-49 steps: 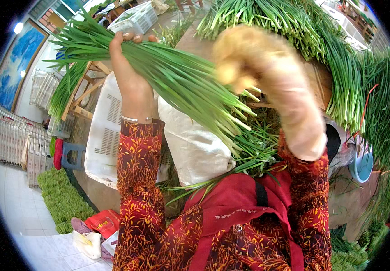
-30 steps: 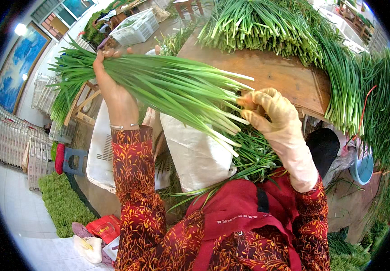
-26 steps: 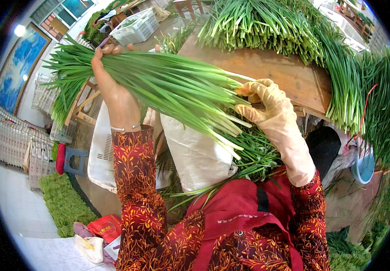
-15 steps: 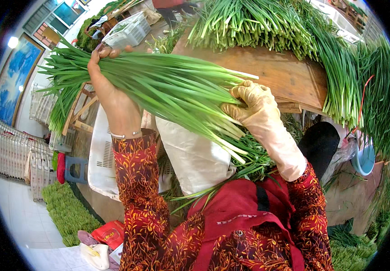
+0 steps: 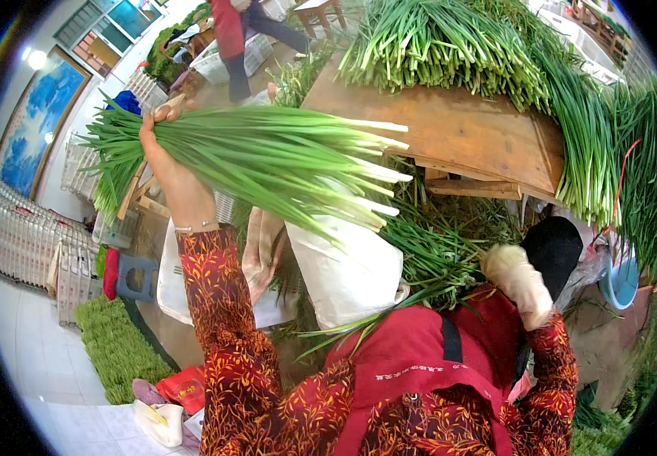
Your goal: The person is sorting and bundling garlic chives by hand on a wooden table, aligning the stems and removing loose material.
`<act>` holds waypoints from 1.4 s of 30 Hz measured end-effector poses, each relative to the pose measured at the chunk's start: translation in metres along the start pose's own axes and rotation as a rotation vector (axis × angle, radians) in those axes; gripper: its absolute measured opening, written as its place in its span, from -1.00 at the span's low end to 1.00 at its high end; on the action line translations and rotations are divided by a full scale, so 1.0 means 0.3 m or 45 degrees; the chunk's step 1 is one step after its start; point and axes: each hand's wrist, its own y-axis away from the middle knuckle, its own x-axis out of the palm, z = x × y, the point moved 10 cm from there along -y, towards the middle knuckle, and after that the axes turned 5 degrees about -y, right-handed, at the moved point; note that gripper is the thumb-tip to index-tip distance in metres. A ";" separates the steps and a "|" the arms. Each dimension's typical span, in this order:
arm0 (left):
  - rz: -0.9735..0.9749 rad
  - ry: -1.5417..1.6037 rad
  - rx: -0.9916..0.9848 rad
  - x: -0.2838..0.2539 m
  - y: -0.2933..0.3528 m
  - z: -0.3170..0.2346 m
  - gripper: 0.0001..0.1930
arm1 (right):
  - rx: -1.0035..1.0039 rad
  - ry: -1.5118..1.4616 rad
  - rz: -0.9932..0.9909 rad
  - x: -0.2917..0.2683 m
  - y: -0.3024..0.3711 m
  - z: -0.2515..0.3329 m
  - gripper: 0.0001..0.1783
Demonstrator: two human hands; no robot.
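My left hand [image 5: 170,148], bare, is closed round the leafy end of a big bunch of garlic chives [image 5: 267,148]. The bunch is held up in the air, green tips to the left, pale cut stems fanning out to the right. My right hand [image 5: 517,277], in a cream rubber glove, is off the bunch, low at the right above my lap. Motion smears its fingers, and I see nothing sticking out of it. Just left of that hand lies a heap of loose chives [image 5: 435,254] with trimmings. A white cloth [image 5: 343,270] lies beneath the bunch.
A wooden table [image 5: 450,137] ahead carries a thick pile of chives [image 5: 450,53], more hanging over its right edge. A blue bucket [image 5: 622,283] stands at the right. Stacked white crates [image 5: 20,235] and a grey stool [image 5: 137,278] are at the left. Another person [image 5: 233,45] is behind.
My right hand has let go of the stem ends and dropped down and right towards my lap. The bunch has swung slightly left in my left hand. A walking person has come into view.
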 end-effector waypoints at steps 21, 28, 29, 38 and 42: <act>-0.013 -0.311 0.085 0.281 0.018 0.088 -0.82 | -0.841 -0.863 -1.130 -0.671 0.204 0.507 -0.27; 0.205 -0.559 0.044 0.573 0.053 0.203 -0.85 | -0.872 -1.306 -0.940 -0.800 0.078 0.561 -0.23; 0.190 -0.603 0.017 0.580 0.059 0.197 -0.85 | -0.873 -1.394 -0.866 -0.801 0.050 0.559 -0.23; 0.873 -0.618 -0.092 0.836 0.119 0.290 -0.69 | -0.847 -1.650 -0.463 -0.805 -0.059 0.388 -0.48; 1.056 -0.660 -0.305 0.798 0.125 0.361 -0.64 | -0.983 -1.836 -0.173 -0.778 -0.027 0.372 -0.60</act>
